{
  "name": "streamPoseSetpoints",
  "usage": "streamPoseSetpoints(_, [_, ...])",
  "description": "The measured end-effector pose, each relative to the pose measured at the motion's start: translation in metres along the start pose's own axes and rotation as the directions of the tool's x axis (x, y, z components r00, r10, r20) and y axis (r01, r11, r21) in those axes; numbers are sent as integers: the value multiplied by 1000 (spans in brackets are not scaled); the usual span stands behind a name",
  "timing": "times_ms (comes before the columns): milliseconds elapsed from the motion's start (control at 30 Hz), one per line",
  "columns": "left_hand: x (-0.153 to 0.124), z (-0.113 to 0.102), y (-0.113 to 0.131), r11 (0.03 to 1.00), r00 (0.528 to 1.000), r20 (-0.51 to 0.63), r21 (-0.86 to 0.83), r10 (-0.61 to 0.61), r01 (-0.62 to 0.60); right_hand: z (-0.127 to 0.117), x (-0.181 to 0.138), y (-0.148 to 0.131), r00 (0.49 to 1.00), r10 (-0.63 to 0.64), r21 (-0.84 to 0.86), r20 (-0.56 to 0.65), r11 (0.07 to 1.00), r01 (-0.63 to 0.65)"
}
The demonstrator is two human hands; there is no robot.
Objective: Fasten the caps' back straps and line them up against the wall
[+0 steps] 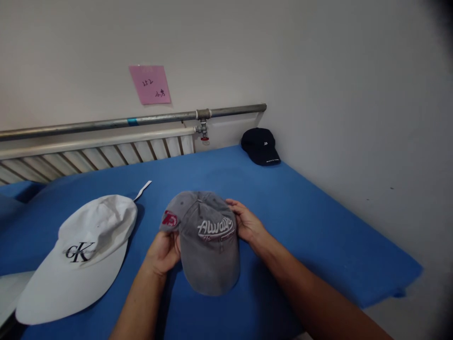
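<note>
Head view: left hand, angled upward, pinches gray cap at left side, partly hidden behind it; right hand, angled in from lower right, clasps opposite side. Cap over blue table.

Blue tbl: wht cap left, dk cap far corner.

L hand & R hand hold gray cap; white cap to left, dark cap nr wall.
</note>
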State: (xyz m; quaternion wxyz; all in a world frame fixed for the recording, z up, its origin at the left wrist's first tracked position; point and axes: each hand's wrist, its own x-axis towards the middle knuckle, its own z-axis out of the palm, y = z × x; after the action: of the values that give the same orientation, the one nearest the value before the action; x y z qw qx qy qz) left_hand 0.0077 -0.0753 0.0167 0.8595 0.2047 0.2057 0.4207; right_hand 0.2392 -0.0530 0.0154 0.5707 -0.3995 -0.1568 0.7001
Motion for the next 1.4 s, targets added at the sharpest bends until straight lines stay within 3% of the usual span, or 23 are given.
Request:
streamPoseSetpoints(167, [-6,21,5,991,991,-2,-14,131,-131,-1,4,-3,998,-39,40,-47,998,41])
streamPoseSetpoints(367, [-2,21,-5,975,945,-260,147,200,-166,-4,5,-2,991,-99,68,-92,992,105])
streamPoseSetpoints(500, [7,20,-4,980,932,-303,53,200,-192,-4,6,-3,991,-112,75,-73,990,117])
streamPoseSetpoints(667, [10,8,7,940,895,-347,-90,280,-329,6,-8,-2,999,-38,49,-13,998,39])
streamPoseSetpoints(800, [10,-4,18,852,811,-405,-128,422,-508,14,-25,2,983,143,-49,119,989,-138])
streamPoseSetpoints(867, [9,-9,22,827,794,-412,-149,447,-543,17,-32,7,960,219,-91,173,974,-206])
streamPoseSetpoints(1000, [9,-11,21,828,825,-365,-202,432,-523,22,-40,20,944,250,-53,215,968,-245])
streamPoseSetpoints(1200, [13,8,6,862,835,-354,-129,421,-489,21,-40,14,972,58,60,227,995,-74])
streamPoseSetpoints(1300, [15,22,-10,941,903,-288,-13,320,-338,17,-39,-4,985,13,161,175,986,-42])
streamPoseSetpoints(1400, [18,28,-32,960,964,-196,249,177,-126,13,-33,-25,992,-22,227,122,974,-7])
